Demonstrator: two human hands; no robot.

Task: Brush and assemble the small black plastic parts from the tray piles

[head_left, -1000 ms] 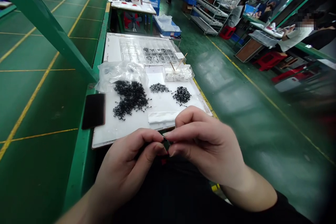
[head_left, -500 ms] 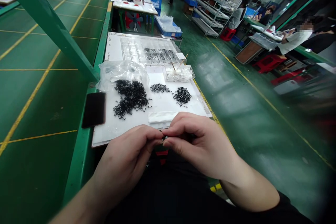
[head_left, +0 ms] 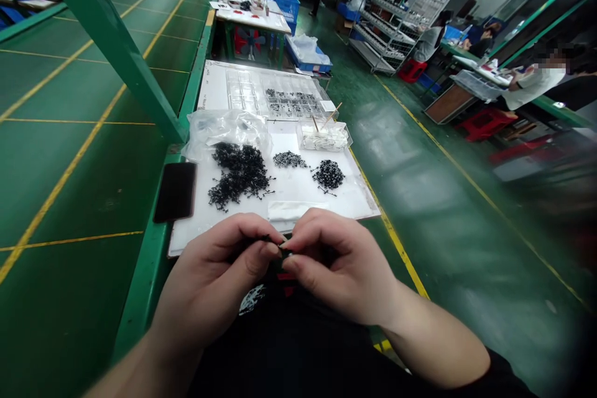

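My left hand (head_left: pixel 224 267) and my right hand (head_left: pixel 338 261) meet fingertip to fingertip in front of my body, just past the table's near edge. Pinched in the left fingers is a small black part (head_left: pixel 268 238), mostly hidden. The right thumb and forefinger are closed at its end, around something tiny that I cannot make out. Beyond the hands, on the white table top (head_left: pixel 293 183), lie a large heap of black branched parts (head_left: pixel 240 174), a small scatter of tiny pieces (head_left: pixel 289 160) and a round pile of black parts (head_left: pixel 329 174). A folded white cloth (head_left: pixel 296 209) lies nearest.
A dark phone (head_left: pixel 175 193) rests at the left edge by a green post (head_left: pixel 112 43). Behind the heaps are a clear plastic bag (head_left: pixel 226 130), a box with white contents and sticks (head_left: pixel 324 137), and compartment trays (head_left: pixel 289 96). Co-workers sit at benches on the right.
The camera view has shifted slightly, so the table appears further right. My fingertips have parted a little, and more of the black part shows in the left fingers.
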